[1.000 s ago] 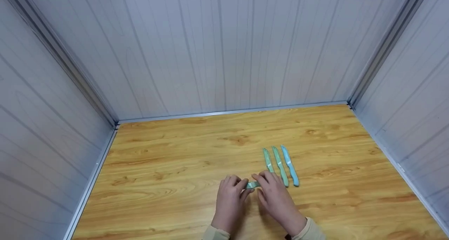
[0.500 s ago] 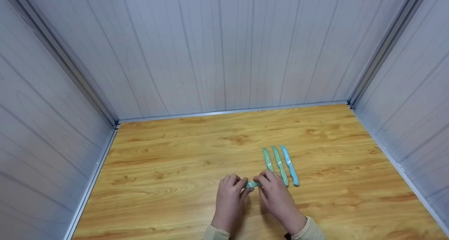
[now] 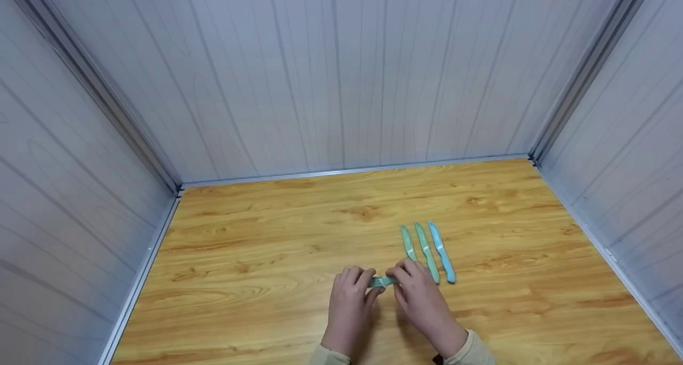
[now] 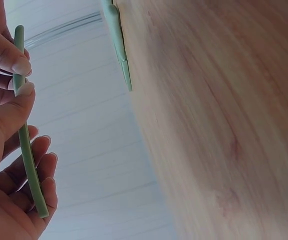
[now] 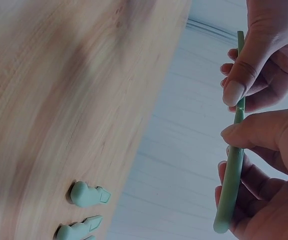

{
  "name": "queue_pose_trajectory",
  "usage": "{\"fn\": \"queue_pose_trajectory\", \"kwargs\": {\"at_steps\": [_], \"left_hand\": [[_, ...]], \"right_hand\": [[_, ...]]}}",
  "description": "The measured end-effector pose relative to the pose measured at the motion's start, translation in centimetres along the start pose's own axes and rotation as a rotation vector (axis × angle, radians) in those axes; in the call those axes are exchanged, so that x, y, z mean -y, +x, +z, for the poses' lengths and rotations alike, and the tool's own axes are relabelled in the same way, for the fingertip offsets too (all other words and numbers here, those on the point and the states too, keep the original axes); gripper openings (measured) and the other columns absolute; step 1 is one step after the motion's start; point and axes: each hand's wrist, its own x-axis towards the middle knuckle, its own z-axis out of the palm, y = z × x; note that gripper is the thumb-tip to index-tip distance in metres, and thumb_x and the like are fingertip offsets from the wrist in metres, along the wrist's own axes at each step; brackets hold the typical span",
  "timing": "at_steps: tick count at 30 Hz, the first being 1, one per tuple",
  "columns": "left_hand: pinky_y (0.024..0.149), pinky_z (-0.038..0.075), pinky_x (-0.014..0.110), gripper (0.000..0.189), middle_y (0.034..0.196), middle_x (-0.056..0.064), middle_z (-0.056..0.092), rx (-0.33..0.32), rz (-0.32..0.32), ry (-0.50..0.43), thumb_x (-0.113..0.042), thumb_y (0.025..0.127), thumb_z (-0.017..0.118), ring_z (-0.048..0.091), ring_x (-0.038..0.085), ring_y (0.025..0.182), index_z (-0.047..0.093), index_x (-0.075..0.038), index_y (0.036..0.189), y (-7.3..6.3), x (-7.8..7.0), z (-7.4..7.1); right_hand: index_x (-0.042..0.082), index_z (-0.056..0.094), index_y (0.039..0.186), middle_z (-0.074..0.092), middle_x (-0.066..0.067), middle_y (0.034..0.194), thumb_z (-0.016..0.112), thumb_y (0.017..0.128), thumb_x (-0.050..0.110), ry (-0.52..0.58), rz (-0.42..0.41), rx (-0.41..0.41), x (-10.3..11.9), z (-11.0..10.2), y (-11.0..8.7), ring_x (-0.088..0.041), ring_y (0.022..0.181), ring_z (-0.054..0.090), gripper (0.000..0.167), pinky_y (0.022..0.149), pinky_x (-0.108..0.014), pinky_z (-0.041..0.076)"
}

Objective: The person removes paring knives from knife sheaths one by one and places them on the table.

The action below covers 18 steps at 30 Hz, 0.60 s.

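Note:
Just above the table [image 3: 240,301], both hands hold one slim green knife [image 3: 382,282] level between them. My left hand [image 3: 348,301] pinches its narrower blade end between thumb and fingers. The handle end is pinched by my right hand [image 3: 424,301]. In the left wrist view the knife [image 4: 28,160] runs edge-on past the left thumb. In the right wrist view its rounded handle [image 5: 230,185] lies along the right fingers. Beyond the right hand lie two green knives, a left one [image 3: 407,240] and a middle one [image 3: 425,247]; the left one's handle is partly hidden.
A blue knife [image 3: 441,252] lies to the right of the green pair, roughly parallel, tips pointing away. Pale panelled walls [image 3: 341,77] enclose the table at the back and on both sides, with metal strips along the edges.
The right thumb and index finger have moved slightly in onto the knife's handle. The left hand has barely moved. The knives on the table lie as before.

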Motion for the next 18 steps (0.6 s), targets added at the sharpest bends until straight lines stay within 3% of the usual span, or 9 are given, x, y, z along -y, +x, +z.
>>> {"fn": "queue_pose_trajectory", "kwargs": {"at_steps": [12,18], "left_hand": [[0.074,0.043,0.031,0.019,0.091,-0.007,0.054,0.006,-0.009,-0.058,-0.025,0.081,0.074,0.049,0.011,0.081,0.072,-0.018,0.098,-0.03,-0.04,0.0],[0.072,0.043,0.028,0.018,0.092,-0.007,0.053,-0.045,0.017,-0.075,-0.024,0.078,0.076,0.048,0.011,0.081,0.074,-0.017,0.095,-0.17,0.08,0.25]], "right_hand": [[0.017,0.071,0.097,0.051,0.009,0.095,0.072,0.08,-0.003,0.028,-0.008,-0.006,-0.19,-0.07,-0.05,-0.01,0.088,0.048,0.026,0.074,-0.029,0.047],[0.017,0.071,0.096,0.051,0.008,0.094,0.073,0.08,-0.002,0.019,-0.036,-0.028,-0.33,0.05,-0.17,-0.011,0.086,0.049,0.025,0.073,-0.03,0.046]]}}
